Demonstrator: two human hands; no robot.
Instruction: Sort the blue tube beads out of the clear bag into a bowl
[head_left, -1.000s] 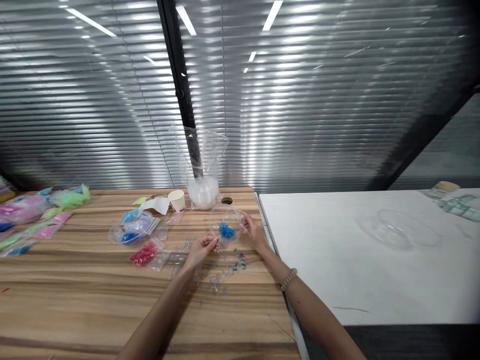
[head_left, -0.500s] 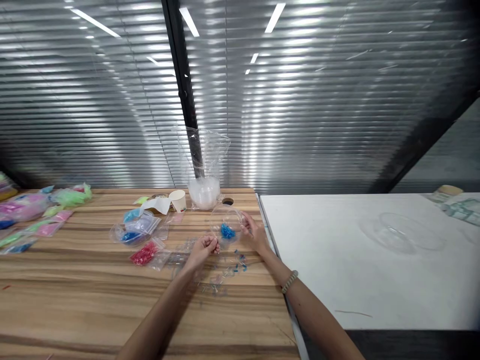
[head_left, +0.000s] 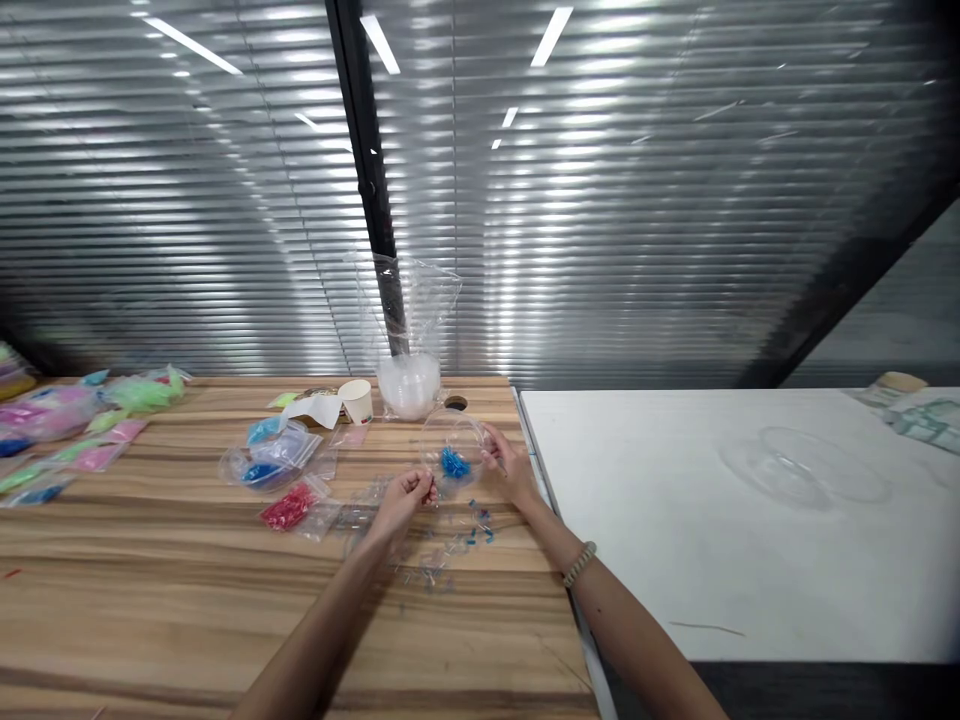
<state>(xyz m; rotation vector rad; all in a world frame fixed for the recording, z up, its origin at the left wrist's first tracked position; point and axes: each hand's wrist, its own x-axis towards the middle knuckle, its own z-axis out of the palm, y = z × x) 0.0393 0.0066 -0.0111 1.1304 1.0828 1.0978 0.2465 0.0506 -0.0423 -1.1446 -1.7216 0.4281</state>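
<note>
A round clear plastic bowl [head_left: 471,420] is tilted toward me, with a clump of small blue pieces [head_left: 454,462] inside. My right hand [head_left: 511,468] grips its right rim, thumb and fingers closed on the edge. At the lower left of the bowl, my left hand [head_left: 407,496] is pinched shut; what lies between its fingertips is too small to make out. Below the bowl, loose blue and clear bits [head_left: 435,570] are scattered on the wooden table [head_left: 187,600]. Left of them lies a small bag of red pieces [head_left: 291,507].
A clear dish with blue bags [head_left: 262,475] sits at left, near a paper cup [head_left: 355,401]. Behind stands a bag of white bowls [head_left: 409,385]. Colourful bags [head_left: 75,410] line the far left. A white table [head_left: 637,540] adjoins on the right, with clear lids [head_left: 780,465] on it.
My left hand has shifted very slightly at the fingertips. The bowl and my right hand stay in place.
</note>
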